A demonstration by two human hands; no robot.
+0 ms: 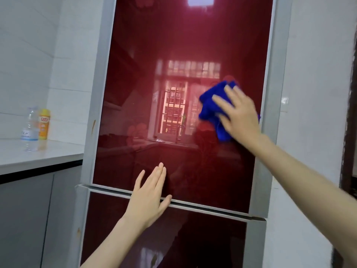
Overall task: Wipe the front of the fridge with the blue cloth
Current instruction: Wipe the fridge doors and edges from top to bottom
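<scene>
While the right hand (239, 113) presses the blue cloth (207, 108) against the fridge (173, 151), the left hand (148, 200) is just planted flat lower down on the same front. So from where I'm standing, both hands have their fingers out straight, nothing curled round anything. The right one has its fingers spread, with the cloth bunched up under the palm and poking out above the fingertips and below the heel of the hand. That puts the cloth on the fridge's upper door (154, 45), over by its right-hand edge and roughly halfway up, right next to the grey frame (270, 113).

The left hand has its fingers together, pointing up. It sits across the seam where the fridge's upper door meets the lower door (173, 238), a bit left of the middle. The two hands are well apart.

The glass is dark red and super glossy, and you can see the reflection of a barred window (173, 111) in the middle of it, just left of the cloth.

Off to the fridge's left there's a white counter (48, 157) with a clear plastic bottle (30, 128) and a yellow bottle (44, 123) standing side by side, against a white tiled wall (29, 64).
</scene>
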